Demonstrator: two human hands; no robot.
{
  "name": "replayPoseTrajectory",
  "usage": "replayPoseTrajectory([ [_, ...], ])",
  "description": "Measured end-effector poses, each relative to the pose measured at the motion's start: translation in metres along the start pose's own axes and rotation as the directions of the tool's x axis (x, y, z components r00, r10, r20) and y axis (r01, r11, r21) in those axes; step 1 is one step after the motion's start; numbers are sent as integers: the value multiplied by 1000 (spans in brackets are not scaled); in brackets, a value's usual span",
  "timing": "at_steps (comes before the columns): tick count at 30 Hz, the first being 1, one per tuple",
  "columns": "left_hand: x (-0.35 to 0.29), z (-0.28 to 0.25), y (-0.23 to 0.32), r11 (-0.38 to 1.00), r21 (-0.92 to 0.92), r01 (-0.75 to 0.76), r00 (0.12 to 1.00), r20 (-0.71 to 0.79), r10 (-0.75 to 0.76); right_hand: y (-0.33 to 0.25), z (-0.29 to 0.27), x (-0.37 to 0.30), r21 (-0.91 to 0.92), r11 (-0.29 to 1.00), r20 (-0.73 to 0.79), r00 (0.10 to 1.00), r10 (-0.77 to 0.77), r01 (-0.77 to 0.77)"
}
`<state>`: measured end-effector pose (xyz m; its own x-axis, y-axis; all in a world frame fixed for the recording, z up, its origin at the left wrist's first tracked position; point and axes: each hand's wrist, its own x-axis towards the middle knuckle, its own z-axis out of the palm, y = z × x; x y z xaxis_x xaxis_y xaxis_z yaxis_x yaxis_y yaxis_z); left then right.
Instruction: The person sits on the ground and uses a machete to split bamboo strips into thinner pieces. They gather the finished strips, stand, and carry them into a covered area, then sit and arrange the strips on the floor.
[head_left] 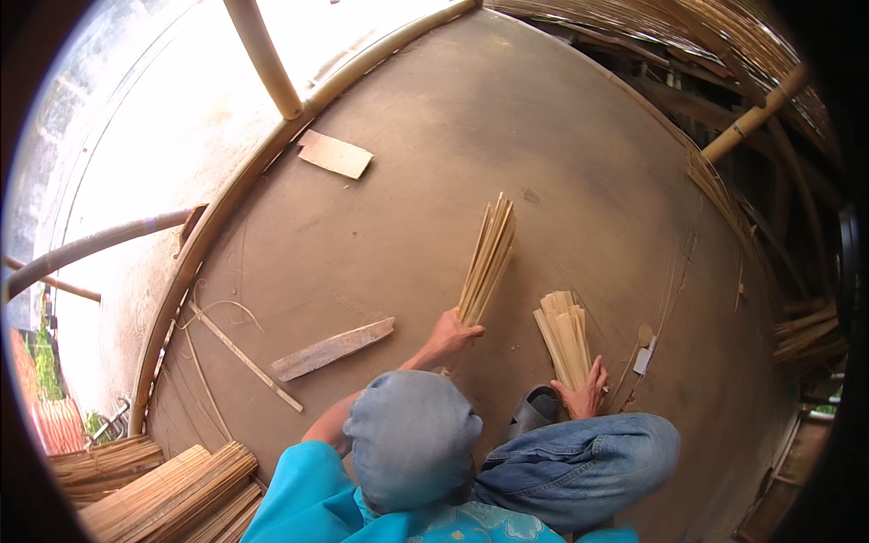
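Note:
In my left hand [455, 332] is a bundle of thin bamboo strips [489, 258], gripped near its lower end, with the strips fanning a little toward the far side. My right hand [584, 394] is closed at the near end of a second bundle of pale, flat bamboo strips [566, 339], shorter and wider than the first. Part of that grip is hidden behind the strips. A dark sandal [534, 409] shows just left of my right hand. Rounded grey-blue cloth [412, 439] covers part of my left forearm.
A split wooden piece [333, 348] and a thin stick [244, 356] lie on the brown floor to the left. Stacked bamboo strips [181, 493] fill the lower left. Farther off lies a cardboard piece [335, 154]. A small white object [644, 356] is at right. Bamboo poles [262, 59] edge the floor.

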<state>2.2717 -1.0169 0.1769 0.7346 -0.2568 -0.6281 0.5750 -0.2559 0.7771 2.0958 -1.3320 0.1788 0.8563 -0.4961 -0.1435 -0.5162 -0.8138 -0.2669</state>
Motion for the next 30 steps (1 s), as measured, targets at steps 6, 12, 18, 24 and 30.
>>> replayPoseTrajectory([
  [6,0,38,-2,973,-220,73,995,82,-56,-53,-9,27,437,891,118,974,-193,124],
  [12,-8,45,-5,862,-505,31,904,382,192,-130,34,59,615,788,396,876,-277,-29],
  [18,-8,32,-14,965,-234,123,804,593,41,-172,45,55,753,581,539,796,-275,-309],
  [24,2,-11,3,871,484,-83,669,675,-311,-159,51,45,627,755,515,829,-219,-190],
  [30,30,-146,66,998,39,52,997,-56,-50,-172,41,36,471,880,566,785,-251,-59],
])
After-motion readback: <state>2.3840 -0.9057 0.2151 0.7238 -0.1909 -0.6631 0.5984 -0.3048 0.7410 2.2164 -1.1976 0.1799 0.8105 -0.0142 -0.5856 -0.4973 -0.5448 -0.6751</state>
